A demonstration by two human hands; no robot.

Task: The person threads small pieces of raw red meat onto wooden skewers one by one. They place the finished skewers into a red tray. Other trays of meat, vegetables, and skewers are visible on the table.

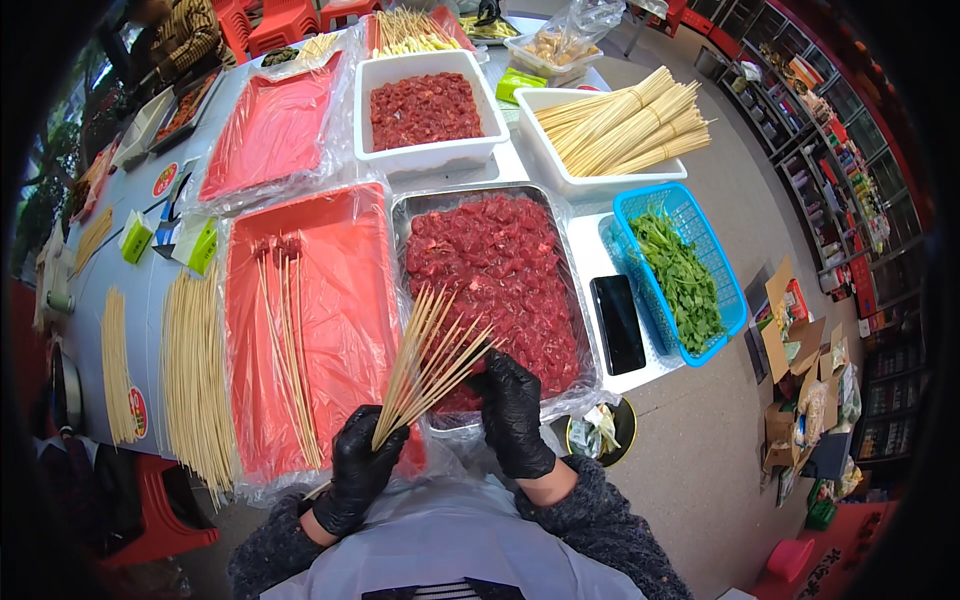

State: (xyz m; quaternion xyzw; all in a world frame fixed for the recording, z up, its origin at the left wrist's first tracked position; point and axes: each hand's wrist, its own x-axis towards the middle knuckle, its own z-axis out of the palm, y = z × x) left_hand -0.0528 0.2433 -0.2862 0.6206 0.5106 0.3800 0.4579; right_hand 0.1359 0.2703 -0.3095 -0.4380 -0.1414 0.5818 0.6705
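Observation:
My left hand [363,462], in a black glove, is closed round a fanned bundle of bamboo skewers [420,360] whose tips point up and to the right. My right hand [514,415], gloved the same way, has its fingers drawn together by the tips of the lowest skewers; what they pinch is hidden. Both hands are at the near edge of a metal tray of raw red meat chunks [490,260]. Left of it, a red tray [345,300] lined with clear plastic holds several skewers with meat [285,300] at their far ends.
Bare skewers [195,370] lie on the table at left. Behind stand a white tub of meat [430,160], a white bin of bundled skewers [625,180] and another red tray [270,130]. At right are a black phone [618,325] and a blue basket of green leaves [735,300].

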